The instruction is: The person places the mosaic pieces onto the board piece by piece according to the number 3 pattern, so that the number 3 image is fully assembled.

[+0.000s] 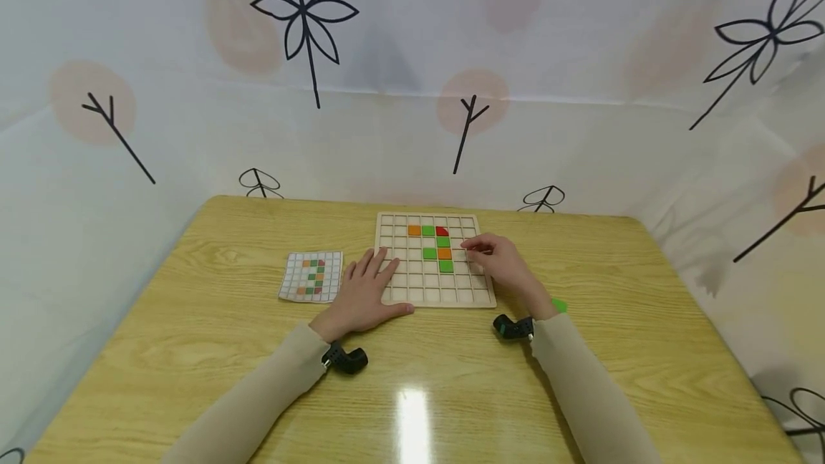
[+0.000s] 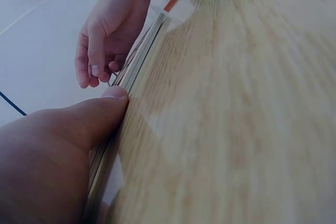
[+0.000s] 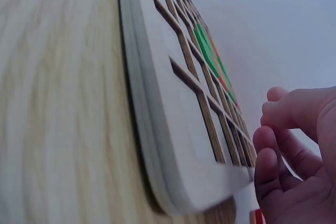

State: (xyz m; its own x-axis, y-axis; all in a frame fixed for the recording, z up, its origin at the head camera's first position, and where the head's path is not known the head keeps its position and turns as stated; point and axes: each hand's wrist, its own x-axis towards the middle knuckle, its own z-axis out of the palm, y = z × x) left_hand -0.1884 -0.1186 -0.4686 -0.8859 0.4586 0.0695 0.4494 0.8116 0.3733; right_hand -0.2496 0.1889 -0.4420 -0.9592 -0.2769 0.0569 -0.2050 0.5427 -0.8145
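Grid board point(image 1: 435, 285): sat mid-worktop point(image 1: 451, 392), a few cells filled with orange, green and red tiles point(image 1: 443, 253), the other cells bare.
Left hand point(image 1: 364, 292): you had it flat on the board's left edge, fingers straight, holding nothing.
Right hand point(image 1: 499, 260): fingers curled over the right-side cells; can't tell if you pinched a tile.
Pattern card point(image 1: 311, 276): just left of the board.
Head view only: a loose green tile point(image 1: 559, 305) by your right wrist.
Left wrist view: your thumb point(image 2: 113, 95) pressed on the board rim.
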